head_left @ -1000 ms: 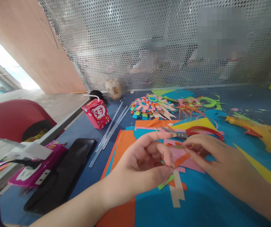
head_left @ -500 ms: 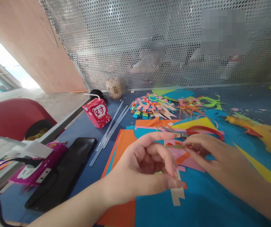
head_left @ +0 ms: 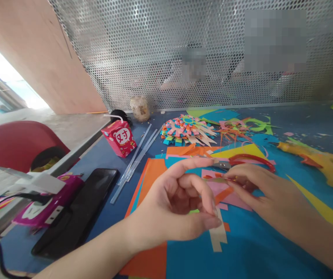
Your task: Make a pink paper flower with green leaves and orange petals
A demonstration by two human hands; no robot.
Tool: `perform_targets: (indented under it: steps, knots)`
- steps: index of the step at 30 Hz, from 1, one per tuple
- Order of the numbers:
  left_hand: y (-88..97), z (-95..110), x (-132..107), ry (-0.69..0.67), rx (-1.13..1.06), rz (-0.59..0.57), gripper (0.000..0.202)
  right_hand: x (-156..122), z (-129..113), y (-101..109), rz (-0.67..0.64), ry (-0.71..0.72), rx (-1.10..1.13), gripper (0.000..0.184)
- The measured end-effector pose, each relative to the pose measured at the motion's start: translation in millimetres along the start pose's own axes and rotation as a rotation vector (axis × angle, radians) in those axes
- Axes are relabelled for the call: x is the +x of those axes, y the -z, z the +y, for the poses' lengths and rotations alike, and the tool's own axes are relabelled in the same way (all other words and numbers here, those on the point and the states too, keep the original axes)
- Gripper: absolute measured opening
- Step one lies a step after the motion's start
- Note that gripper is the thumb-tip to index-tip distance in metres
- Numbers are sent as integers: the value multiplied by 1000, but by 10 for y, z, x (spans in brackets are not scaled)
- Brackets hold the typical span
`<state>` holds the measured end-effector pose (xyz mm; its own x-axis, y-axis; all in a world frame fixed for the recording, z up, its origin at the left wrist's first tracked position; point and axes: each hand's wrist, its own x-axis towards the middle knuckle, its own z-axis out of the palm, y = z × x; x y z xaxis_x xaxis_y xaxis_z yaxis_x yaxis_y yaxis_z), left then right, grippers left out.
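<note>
The left hand [head_left: 180, 201] is curled, a green paper scrap [head_left: 194, 212] pinched by its fingers; a thin paper strip [head_left: 218, 180] is gripped by the right hand [head_left: 259, 190] above the blue sheet [head_left: 242, 248].

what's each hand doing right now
left hand: pinching a small green paper scrap
right hand: pinching a thin paper strip

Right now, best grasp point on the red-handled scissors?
Take the red-handled scissors by the handle loop, from above on its far side. The loop lies flat and bare on the paper; the blades point left, and the right hand crowds the near edge.
</note>
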<state>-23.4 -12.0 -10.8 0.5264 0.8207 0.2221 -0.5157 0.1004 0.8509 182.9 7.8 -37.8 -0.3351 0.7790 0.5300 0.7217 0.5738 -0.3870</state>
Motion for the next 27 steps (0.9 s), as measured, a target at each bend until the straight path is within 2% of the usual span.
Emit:
perform_targets:
  steps: [5, 10, 13, 17, 27]
  knots:
    - [4, -21, 6, -4, -17, 29, 60, 0, 2, -5, 13, 39, -36, 12]
    - [28, -34, 18, -58, -97, 10, 57, 20, -8, 1, 15, 65, -63, 13]
    - [38, -23, 15, -46, -151, -27, 63, 23, -4, 7, 7, 99, -78, 13]
    - [47, -17, 0, -13, -183, -53, 71, 17, 1, 5, -2, 79, -55, 11]
    - [25, -15, 2, 15, -167, -16, 65, -10, 26, -4, 7, 65, -72, 13]
